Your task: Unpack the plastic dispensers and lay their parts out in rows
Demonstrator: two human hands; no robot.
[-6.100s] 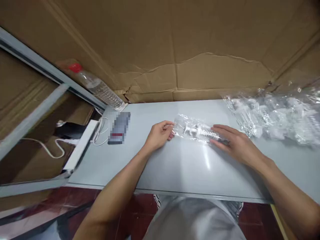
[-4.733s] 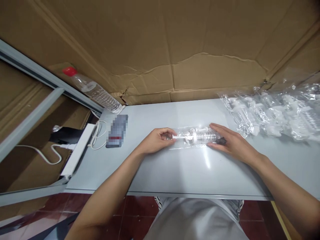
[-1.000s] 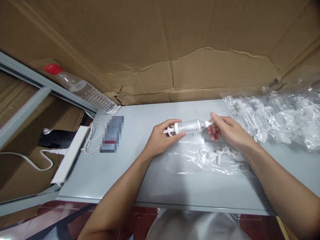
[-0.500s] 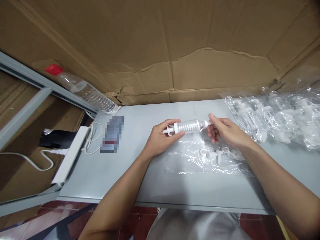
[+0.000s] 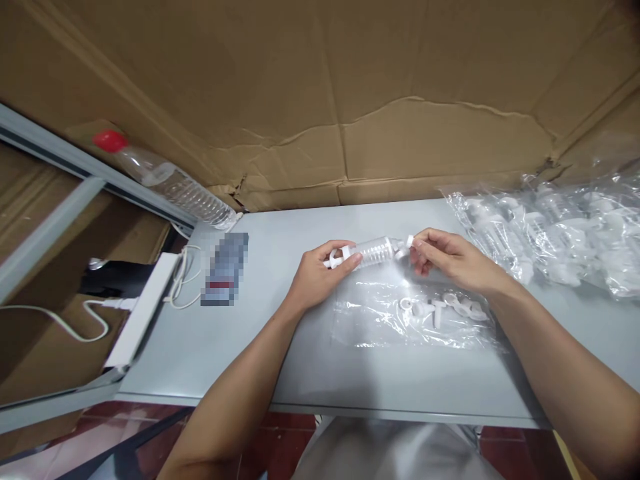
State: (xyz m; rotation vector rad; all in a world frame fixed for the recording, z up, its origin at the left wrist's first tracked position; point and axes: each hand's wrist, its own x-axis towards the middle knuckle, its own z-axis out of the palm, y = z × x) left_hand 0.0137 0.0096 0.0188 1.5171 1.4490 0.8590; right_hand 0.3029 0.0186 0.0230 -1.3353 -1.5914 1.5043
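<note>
A clear plastic syringe (image 5: pixel 376 252) with ring marks round its barrel lies level above the table. My left hand (image 5: pixel 323 270) is closed round its white collar end, thumb on the near side, while the white plunger handle (image 5: pixel 332 261) sticks out to the left. At the syringe's tip, my right hand (image 5: pixel 443 257) pinches a white nozzle piece (image 5: pixel 411 242). Whether that piece still touches the tip is hard to make out. Below both hands a clear plastic bag (image 5: pixel 370 320) lies flat, with several small white plastic parts (image 5: pixel 438 313) on or in it.
Bagged syringes (image 5: pixel 543 233) are heaped at the table's right. To the left are a blurred-out dark object (image 5: pixel 225 270), a white power strip (image 5: pixel 143 310) with cables, and a leaning water bottle (image 5: pixel 175 187) with a red cap. Cardboard (image 5: pixel 380 153) walls the back.
The white nozzle piece in my right hand has tilted and shifted slightly left, and the clear tip now shows beside it. My left hand's thumb has moved a little along the collar.
</note>
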